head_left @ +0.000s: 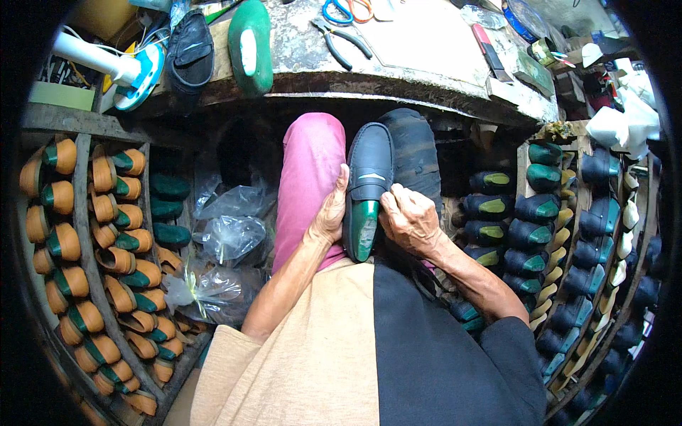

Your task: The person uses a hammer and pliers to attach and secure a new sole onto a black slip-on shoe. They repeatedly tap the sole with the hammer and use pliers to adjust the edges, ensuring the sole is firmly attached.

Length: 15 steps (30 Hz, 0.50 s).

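A dark loafer (371, 153) with a strap across its vamp is fitted on a green shoe last (365, 228), toe pointing away from me, between my knees. The last's top shows bare at the heel end. My left hand (329, 216) grips the loafer along its left side, thumb up against the upper. At the right edge, by the strap's end, my right hand (410, 217) is closed with fingertips pinched together against the shoe. Whatever sits between those fingertips is hidden.
Ahead stands a worn workbench (298, 57) with pliers (342, 42), a red-handled blade (490, 51), a green last (250, 50) and a black shoe (190, 53). Racks hold tan shoes (64, 241) at left and dark shoes (534, 234) at right. Plastic bags (231, 234) lie by my left leg.
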{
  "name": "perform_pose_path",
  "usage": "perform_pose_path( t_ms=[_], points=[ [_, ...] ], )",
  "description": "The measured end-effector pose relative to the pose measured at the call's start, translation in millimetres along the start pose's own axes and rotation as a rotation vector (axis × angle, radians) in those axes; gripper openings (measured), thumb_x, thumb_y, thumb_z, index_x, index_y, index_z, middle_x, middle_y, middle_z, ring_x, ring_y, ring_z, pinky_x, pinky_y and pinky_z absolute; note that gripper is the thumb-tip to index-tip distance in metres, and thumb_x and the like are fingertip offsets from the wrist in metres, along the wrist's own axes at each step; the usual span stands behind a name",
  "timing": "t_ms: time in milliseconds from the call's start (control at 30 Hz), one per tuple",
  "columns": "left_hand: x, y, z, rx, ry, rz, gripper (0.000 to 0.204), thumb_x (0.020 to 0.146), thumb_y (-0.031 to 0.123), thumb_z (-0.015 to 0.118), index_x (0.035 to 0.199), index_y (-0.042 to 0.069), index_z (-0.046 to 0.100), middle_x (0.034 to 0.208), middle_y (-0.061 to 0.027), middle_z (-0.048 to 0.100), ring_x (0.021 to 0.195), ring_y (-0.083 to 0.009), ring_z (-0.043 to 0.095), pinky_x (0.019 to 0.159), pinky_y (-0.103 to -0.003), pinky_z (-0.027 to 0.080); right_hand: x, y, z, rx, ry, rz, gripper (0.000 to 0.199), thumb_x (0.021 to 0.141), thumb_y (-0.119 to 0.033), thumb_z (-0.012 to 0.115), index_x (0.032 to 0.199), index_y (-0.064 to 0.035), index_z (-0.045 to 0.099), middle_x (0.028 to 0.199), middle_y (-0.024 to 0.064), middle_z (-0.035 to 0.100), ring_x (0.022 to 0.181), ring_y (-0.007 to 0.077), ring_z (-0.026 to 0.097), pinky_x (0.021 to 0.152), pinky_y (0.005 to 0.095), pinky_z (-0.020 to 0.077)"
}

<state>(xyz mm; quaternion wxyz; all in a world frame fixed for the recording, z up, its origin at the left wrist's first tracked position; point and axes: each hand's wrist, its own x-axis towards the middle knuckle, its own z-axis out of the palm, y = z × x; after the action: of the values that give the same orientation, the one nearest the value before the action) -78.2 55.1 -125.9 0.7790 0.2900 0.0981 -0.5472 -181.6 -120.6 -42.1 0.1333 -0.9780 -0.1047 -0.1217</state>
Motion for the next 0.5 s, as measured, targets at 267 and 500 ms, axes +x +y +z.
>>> perform_pose_path(
  t_ms=[267,500],
  points=[
    [-36.3,31.4,28.4,0.110,-0.024,0.277,0.089,0.117,0.070,0.050,0.178,0.005,0.039,0.171,-0.0157,0.056,0.157,-0.0291,0.053,0.132,-0.047,0.044,-32.4,-16.2,-19.1,1.453,0.096,1.109,0.036,0.118,-0.013,0.063,0.149,0.0046,0.061,0.131,0.0126,0.075,0.109,0.0219,0.077,0.093,0.0367,0.0624],
    [-46.9,62.2,60.0,0.599,0.050,0.309,0.131,0.086,0.027,0.103,0.184,0.000,0.020,0.181,-0.0197,0.040,0.166,-0.0291,0.040,0.138,-0.043,0.030,-31.0,-43.9,-11.3,1.340,0.035,0.897,0.059,0.111,-0.004,0.074,0.164,0.0030,0.049,0.156,0.0185,0.067,0.137,0.0258,0.070,0.116,0.0394,0.0573]
  ],
)
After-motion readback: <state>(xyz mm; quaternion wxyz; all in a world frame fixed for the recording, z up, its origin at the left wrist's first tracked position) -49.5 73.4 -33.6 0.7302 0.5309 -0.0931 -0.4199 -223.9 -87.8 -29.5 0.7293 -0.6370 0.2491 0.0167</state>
